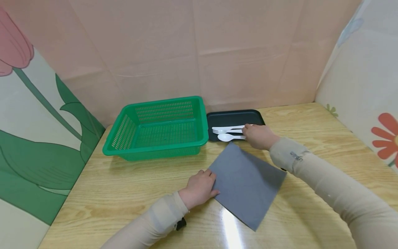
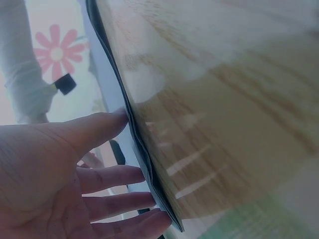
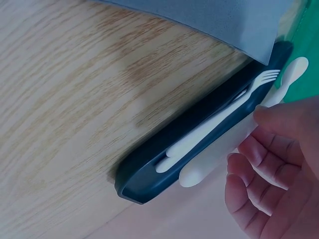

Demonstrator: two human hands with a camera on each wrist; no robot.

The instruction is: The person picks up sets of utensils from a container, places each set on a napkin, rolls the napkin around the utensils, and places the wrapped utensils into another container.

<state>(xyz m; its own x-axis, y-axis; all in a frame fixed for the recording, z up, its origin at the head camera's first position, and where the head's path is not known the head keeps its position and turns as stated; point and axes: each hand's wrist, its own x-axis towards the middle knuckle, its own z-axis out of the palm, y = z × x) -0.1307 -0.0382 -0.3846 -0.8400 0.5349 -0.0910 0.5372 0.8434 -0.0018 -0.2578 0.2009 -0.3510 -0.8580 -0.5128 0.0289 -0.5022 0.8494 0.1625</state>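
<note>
A grey folded cloth (image 1: pixel 248 185) lies on the wooden table. My left hand (image 1: pixel 199 188) rests at its left edge. In the left wrist view the thumb (image 2: pixel 102 130) and the extended fingers touch the cloth's layered edge (image 2: pixel 130 112). My right hand (image 1: pixel 258 136) is over the black tray (image 1: pixel 231 117). It pinches the handle of a white plastic spoon (image 3: pixel 219 154) between thumb and fingers. A white fork (image 3: pixel 219 117) lies in the tray, with a white knife (image 1: pixel 222 128) beside it, partly covered in the right wrist view.
Left of the tray stands a green plastic basket (image 1: pixel 166 152) with slotted walls. A pink sheet (image 1: pixel 199 52) rises behind the table (image 1: pixel 140 180). Flower-patterned panels (image 1: pixel 367 90) stand at both sides.
</note>
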